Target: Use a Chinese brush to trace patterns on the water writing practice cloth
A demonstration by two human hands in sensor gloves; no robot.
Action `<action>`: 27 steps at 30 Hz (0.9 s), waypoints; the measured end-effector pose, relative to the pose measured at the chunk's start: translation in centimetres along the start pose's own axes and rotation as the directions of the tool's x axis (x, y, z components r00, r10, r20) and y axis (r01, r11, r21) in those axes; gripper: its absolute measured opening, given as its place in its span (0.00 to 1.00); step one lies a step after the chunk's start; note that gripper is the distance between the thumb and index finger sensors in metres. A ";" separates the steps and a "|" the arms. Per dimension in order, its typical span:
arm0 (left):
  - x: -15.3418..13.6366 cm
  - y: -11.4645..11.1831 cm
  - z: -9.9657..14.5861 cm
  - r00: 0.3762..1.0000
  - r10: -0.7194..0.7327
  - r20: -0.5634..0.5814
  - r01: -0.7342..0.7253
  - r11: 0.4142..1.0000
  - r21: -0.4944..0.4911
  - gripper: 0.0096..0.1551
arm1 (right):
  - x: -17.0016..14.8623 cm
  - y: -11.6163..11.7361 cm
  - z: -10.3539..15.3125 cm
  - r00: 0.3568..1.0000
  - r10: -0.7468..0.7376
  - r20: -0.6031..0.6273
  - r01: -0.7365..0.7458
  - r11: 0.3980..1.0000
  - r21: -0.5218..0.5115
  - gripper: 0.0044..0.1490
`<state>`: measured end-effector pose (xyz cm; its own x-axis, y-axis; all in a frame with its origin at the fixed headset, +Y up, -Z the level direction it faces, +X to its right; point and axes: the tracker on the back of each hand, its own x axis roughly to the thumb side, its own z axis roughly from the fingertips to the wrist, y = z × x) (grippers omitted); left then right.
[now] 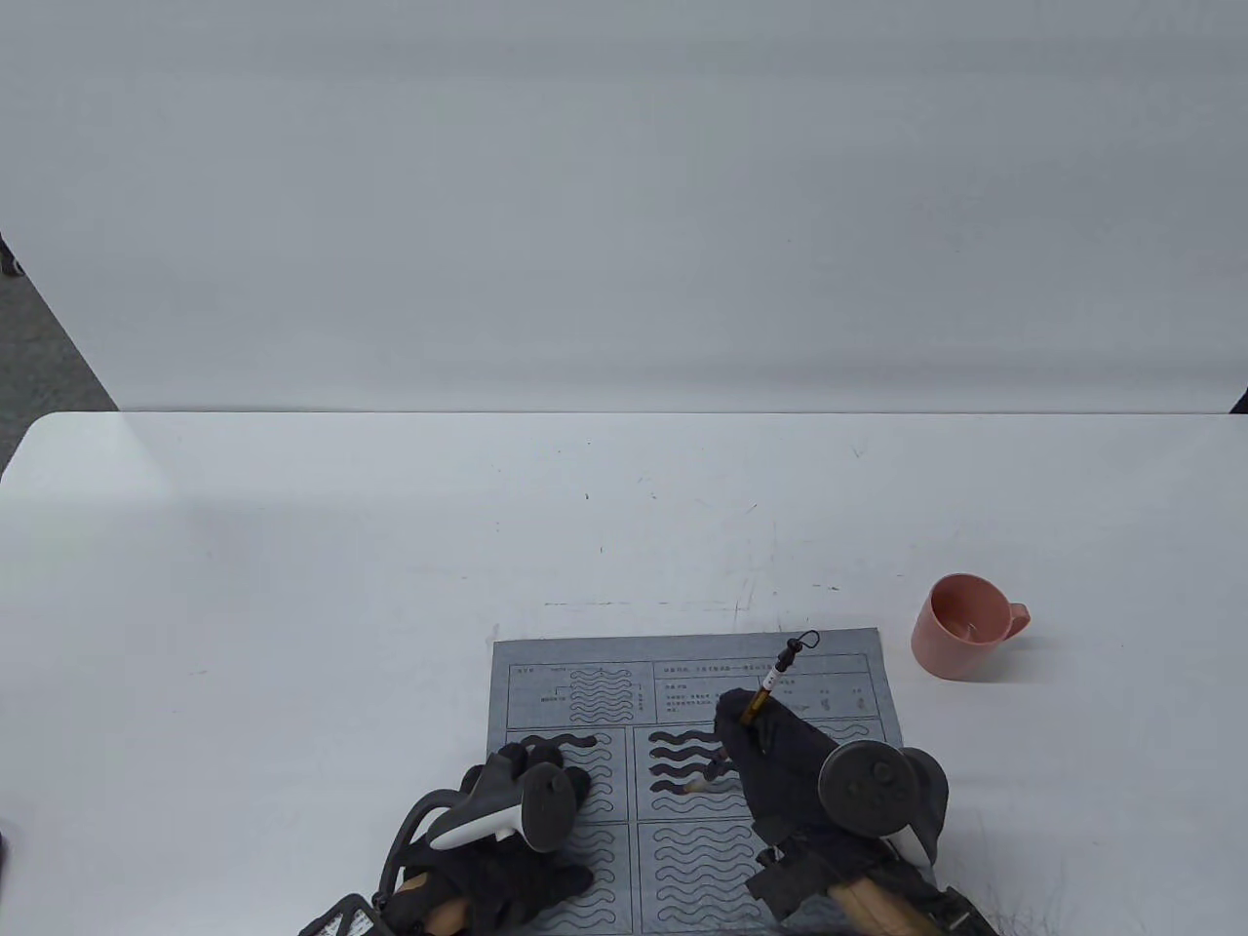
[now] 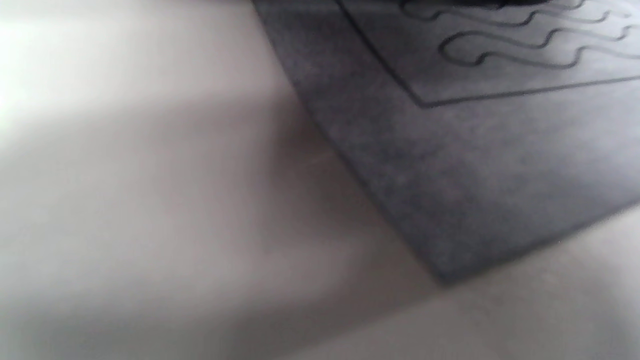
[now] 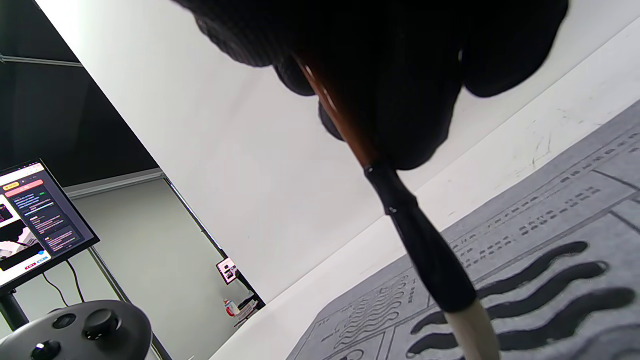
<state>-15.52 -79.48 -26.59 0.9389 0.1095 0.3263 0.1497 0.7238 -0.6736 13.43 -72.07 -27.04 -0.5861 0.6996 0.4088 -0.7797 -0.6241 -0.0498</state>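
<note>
The grey practice cloth (image 1: 682, 673) with wavy outlines lies at the table's front centre. My right hand (image 1: 770, 756) grips the Chinese brush (image 1: 770, 682), handle tilted up and away, tip (image 1: 695, 783) on the upper right panel, where the top waves are filled dark. In the right wrist view the brush (image 3: 425, 245) runs down from my fingers (image 3: 400, 75) to the dark waves (image 3: 540, 295). My left hand (image 1: 526, 795) rests on the cloth's left side. The left wrist view shows only a cloth corner (image 2: 450, 190).
A pink cup (image 1: 960, 627) stands on the white table (image 1: 292, 585) to the right of the cloth. A white wall rises behind the table. A monitor (image 3: 35, 215) shows far off in the right wrist view.
</note>
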 end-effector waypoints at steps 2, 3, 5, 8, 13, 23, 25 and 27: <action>0.0 0.0 0.0 1.000 0.000 0.000 0.000 1.000 0.000 0.56 | 0.0 0.0 0.0 1.000 0.002 -0.001 -0.002 1.000 0.000 0.24; 0.0 0.0 0.0 1.000 0.000 0.000 0.000 1.000 0.000 0.56 | 0.0 -0.1 0.0 1.000 0.003 -0.002 -0.003 1.000 -0.001 0.24; 0.0 0.0 0.0 1.000 0.000 0.000 0.000 1.000 0.000 0.56 | -0.1 -0.2 0.0 1.000 0.006 -0.004 -0.006 1.000 -0.008 0.24; 0.0 0.0 0.0 1.000 0.000 0.000 0.000 1.000 0.000 0.56 | -0.1 -0.3 0.0 1.000 0.014 -0.005 -0.014 1.000 -0.016 0.24; 0.0 0.0 0.0 1.000 0.000 0.000 0.000 1.000 0.000 0.56 | -0.1 -0.3 -0.1 1.000 0.021 -0.008 -0.021 1.000 -0.018 0.24; 0.0 0.0 0.0 1.000 0.000 0.000 0.000 1.000 0.000 0.56 | -0.2 -0.5 -0.1 0.999 0.031 -0.017 -0.031 0.999 -0.030 0.24; 0.0 0.0 0.0 1.000 0.000 0.000 0.000 1.000 0.000 0.56 | -0.2 -0.5 -0.1 0.999 0.031 -0.018 -0.032 0.999 -0.031 0.23; 0.0 0.0 0.0 1.000 0.000 0.000 0.000 1.000 0.000 0.56 | -0.2 -0.5 -0.1 0.999 0.033 -0.017 -0.034 0.999 -0.032 0.23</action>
<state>-15.52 -79.48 -26.59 0.9389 0.1095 0.3263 0.1497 0.7238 -0.6736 13.89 -71.84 -27.16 -0.6155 0.6843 0.3911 -0.7662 -0.6359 -0.0932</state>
